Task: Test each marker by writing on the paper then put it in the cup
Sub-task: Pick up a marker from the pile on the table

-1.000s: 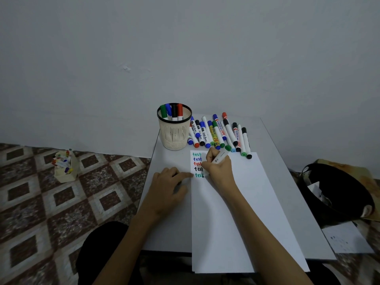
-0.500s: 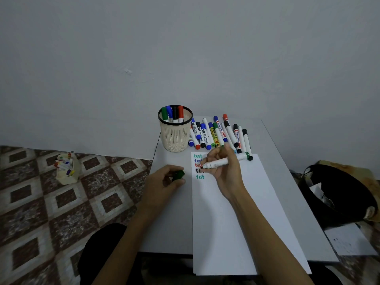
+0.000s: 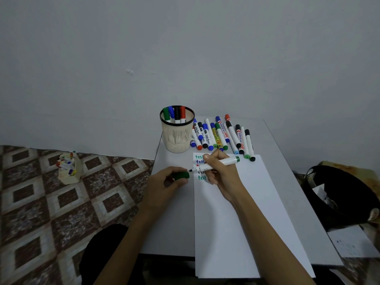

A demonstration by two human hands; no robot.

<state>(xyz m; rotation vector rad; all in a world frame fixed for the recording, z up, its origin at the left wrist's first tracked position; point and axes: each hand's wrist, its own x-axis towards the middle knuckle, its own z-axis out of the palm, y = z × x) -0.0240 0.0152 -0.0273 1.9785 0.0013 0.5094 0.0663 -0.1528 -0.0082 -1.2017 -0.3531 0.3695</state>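
**Once the Green "test" Was Written, Marker Met Its Cap**

Seen from the head camera, the right hand (image 3: 222, 171), writing a second earlier, had lifted the green marker (image 3: 226, 162) off the paper (image 3: 236, 223). It pinched the marker level, tip just at the green cap (image 3: 182, 175) gripped in the curled left hand (image 3: 164, 186). Recapping looked imminent. The mesh cup (image 3: 177, 138) held four markers, and the loose markers (image 3: 222, 136) lay beside it.

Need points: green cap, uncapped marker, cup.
green cap (image 3: 182, 175): head view, on its side wall.
uncapped marker (image 3: 229, 161): head view, on the white barrel.
cup (image 3: 177, 138): head view, on the mesh wall.
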